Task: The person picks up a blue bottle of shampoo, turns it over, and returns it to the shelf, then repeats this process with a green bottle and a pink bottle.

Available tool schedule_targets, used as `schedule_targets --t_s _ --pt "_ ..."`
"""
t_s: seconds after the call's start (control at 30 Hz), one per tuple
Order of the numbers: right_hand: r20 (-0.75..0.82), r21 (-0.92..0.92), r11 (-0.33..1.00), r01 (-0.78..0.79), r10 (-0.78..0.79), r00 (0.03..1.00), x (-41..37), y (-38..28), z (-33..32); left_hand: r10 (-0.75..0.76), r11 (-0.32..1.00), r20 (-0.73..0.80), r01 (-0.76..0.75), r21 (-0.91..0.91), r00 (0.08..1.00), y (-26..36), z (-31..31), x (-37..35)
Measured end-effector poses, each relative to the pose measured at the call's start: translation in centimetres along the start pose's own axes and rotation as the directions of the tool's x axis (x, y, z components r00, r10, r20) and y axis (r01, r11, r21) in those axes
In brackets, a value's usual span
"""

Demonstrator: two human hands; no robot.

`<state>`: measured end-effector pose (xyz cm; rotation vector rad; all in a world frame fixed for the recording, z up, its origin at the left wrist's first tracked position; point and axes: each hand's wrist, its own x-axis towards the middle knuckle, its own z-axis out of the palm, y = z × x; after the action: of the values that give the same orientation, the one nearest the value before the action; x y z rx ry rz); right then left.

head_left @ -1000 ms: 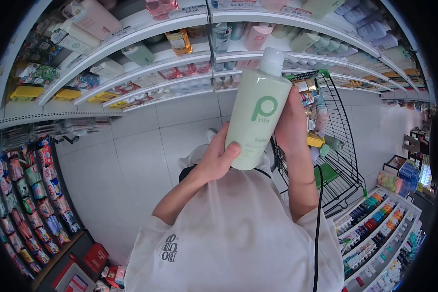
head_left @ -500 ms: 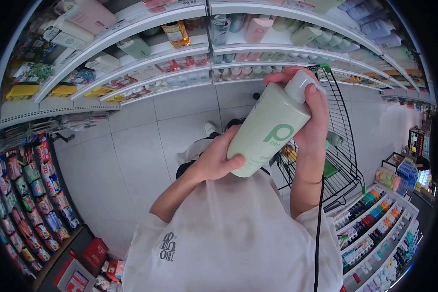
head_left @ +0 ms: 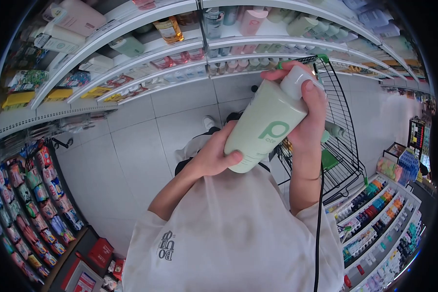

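Observation:
A large pale green pump bottle [head_left: 263, 126] with a white pump top [head_left: 297, 83] and a green logo is held tilted in front of my chest, its top toward the upper right. My left hand [head_left: 214, 153] grips the lower end, thumb across the front. Around the white top my right hand [head_left: 312, 109] is wrapped, thumb on its side and fingers behind it. The backs of the fingers are partly hidden by the bottle.
A black wire shopping cart [head_left: 345, 126] with green trim and some items stands at my right. Ahead, white shelves [head_left: 175, 46] carry several rows of bottles. Packaged goods hang on a rack [head_left: 31, 194] at left; another stocked shelf [head_left: 374, 228] stands at lower right.
Both hands keep hold of the pump bottle, which sits slightly further left and higher in view. The surroundings have shifted a little as the camera moved.

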<state>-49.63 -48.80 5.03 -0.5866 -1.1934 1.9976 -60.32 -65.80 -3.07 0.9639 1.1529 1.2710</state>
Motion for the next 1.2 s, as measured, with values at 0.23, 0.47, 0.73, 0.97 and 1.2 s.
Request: schedule_targets --t_s 0.23,0.47,0.73,0.97,1.2 --pt "0.016 0.155 0.987 -0.046 0.044 0.999 -0.3 0.3 -0.1 0.006 1.0 -0.01 -0.007 -0.026 1.0 0.0 0.1 0.0" --pt "-0.061 0.101 0.995 -0.013 0.019 0.998 -0.6 0.7 -0.9 -0.018 0.998 0.007 0.019 -0.056 1.0 -0.5 0.5 0.1" --pt "-0.101 0.075 0.997 0.026 -0.019 0.995 -1.5 0.3 -1.1 -0.036 0.999 0.042 0.037 -0.02 0.998 0.3 0.7 0.5" --pt "-0.021 0.012 0.986 0.169 -0.168 0.985 -2.4 0.5 -1.9 -0.009 0.999 0.102 0.005 0.041 0.995 -0.7 0.6 0.7" --pt "0.168 0.125 0.941 0.316 -0.334 0.928 -2.8 1.0 -3.1 -0.041 0.997 0.14 0.032 0.064 0.989 -1.6 0.6 0.6"
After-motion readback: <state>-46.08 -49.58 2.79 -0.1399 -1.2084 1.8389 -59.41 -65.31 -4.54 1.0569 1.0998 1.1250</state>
